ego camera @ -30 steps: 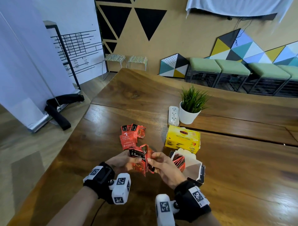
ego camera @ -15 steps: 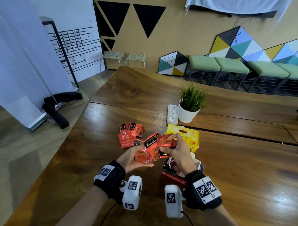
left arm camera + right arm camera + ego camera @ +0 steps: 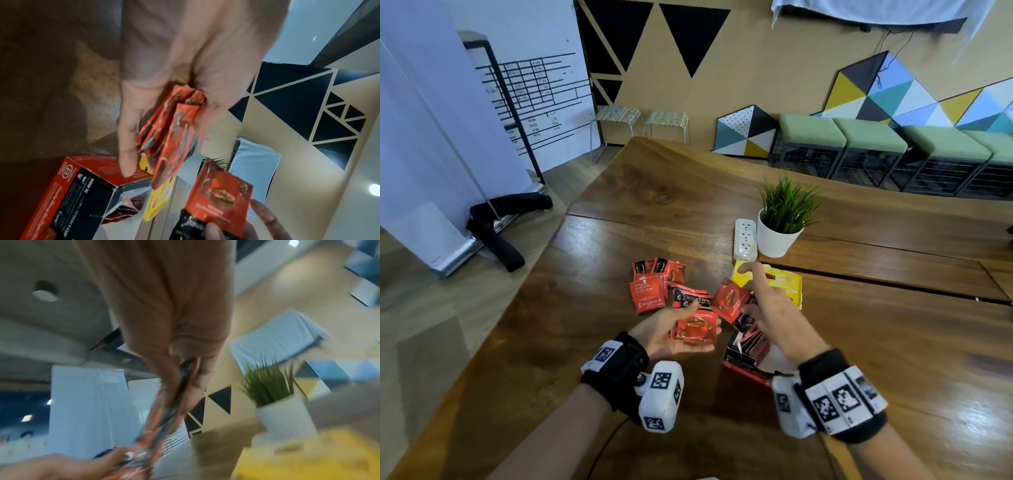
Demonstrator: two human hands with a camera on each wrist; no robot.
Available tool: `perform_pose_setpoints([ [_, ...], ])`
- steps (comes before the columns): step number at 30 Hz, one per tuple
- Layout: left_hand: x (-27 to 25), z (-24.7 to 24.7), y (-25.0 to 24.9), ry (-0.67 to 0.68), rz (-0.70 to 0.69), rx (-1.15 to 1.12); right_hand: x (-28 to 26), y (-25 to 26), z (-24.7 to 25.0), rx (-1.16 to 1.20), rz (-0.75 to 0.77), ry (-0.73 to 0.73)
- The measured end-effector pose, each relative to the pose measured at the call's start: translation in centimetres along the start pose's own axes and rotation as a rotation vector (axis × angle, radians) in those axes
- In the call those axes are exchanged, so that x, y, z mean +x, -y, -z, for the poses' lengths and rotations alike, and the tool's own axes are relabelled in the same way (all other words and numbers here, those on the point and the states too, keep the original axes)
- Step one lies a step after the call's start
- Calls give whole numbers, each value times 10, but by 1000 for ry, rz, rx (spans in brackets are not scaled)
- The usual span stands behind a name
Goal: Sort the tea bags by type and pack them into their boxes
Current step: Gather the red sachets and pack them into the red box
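My left hand lies palm up above the table and grips a stack of red tea bags under its thumb; the stack shows fanned in the left wrist view. Just to its right, my right hand pinches a single red tea bag, also seen as the lone tea bag; the index finger sticks out straight. The open red box with tea bags inside lies below that hand. The yellow box sits shut behind it. Loose red tea bags lie on the table at the left.
A white potted plant and a white power strip stand just beyond the yellow box. The wooden table runs wide to the right and towards me; its left edge drops to the floor.
The right hand has drawn one red tea bag off the stack in the left hand and carried it a little to the right, over the red box. The left hand has turned palm up.
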State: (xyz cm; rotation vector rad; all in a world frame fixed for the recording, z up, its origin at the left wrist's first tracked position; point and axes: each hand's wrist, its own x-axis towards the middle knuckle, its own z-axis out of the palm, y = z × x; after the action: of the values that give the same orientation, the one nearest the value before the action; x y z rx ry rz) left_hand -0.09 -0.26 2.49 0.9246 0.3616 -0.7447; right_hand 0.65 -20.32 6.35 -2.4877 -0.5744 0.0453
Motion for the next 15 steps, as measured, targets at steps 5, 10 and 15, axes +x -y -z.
perform_pose_setpoints([
  [5,6,-27,7,70,203,138,14,-4,34,-270,350,275],
  [10,18,-47,9,308,278,179,31,3,32,-303,444,367],
  [15,21,-38,14,373,217,46,27,2,30,-107,263,263],
])
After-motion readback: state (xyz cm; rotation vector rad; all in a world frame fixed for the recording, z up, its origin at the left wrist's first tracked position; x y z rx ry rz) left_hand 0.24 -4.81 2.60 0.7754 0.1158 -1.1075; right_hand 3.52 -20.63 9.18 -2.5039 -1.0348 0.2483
